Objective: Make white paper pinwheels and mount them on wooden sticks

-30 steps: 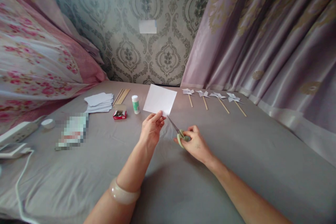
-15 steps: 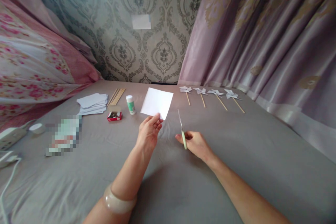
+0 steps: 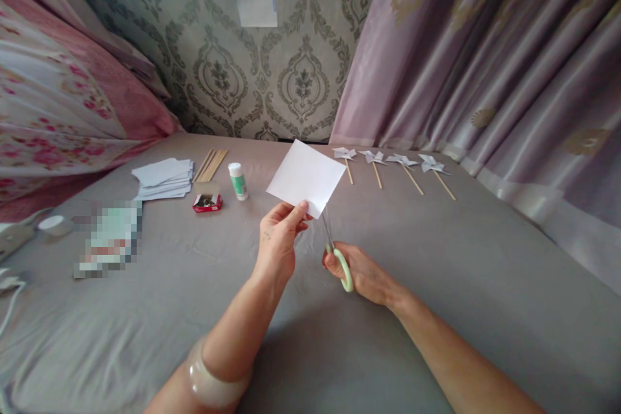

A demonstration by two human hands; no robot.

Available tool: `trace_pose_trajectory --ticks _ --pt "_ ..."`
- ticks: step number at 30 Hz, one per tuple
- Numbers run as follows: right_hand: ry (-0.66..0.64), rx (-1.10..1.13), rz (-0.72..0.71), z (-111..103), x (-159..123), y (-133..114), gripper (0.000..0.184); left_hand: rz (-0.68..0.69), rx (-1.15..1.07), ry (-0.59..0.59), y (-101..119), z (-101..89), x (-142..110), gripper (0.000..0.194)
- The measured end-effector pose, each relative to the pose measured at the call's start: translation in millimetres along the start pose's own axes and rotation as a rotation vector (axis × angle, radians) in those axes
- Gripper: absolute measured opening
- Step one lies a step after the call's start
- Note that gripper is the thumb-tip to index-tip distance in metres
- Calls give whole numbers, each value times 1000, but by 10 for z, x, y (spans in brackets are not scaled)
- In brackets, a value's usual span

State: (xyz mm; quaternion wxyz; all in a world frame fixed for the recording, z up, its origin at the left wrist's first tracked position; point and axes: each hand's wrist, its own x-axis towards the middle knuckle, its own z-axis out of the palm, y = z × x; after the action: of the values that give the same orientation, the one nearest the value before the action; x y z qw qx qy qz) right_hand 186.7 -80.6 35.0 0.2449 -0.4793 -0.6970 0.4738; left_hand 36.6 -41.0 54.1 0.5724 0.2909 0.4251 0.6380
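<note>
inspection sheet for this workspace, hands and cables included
Surface: gray cloth, wrinkled at left
Job's things: white sheet, scissors, paper stack, loose sticks, white-green tube, open red box, four pinwheels
Clutter: pixelated item, white round object
Grippers: left hand holds sheet; right hand holds scissors
Cables: white cable, far left, near power strip
Surroundings: patterned wall, floral fabric left, curtain right

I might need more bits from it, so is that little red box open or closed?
Open: the small red box shows small metallic-looking pieces inside.
</note>
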Motion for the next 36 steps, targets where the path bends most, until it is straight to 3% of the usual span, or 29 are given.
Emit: trace_pose_trajectory --ticks 36 --pt "100 23 26 26 2 10 52 16 29 -50 -97 51 -86 22"
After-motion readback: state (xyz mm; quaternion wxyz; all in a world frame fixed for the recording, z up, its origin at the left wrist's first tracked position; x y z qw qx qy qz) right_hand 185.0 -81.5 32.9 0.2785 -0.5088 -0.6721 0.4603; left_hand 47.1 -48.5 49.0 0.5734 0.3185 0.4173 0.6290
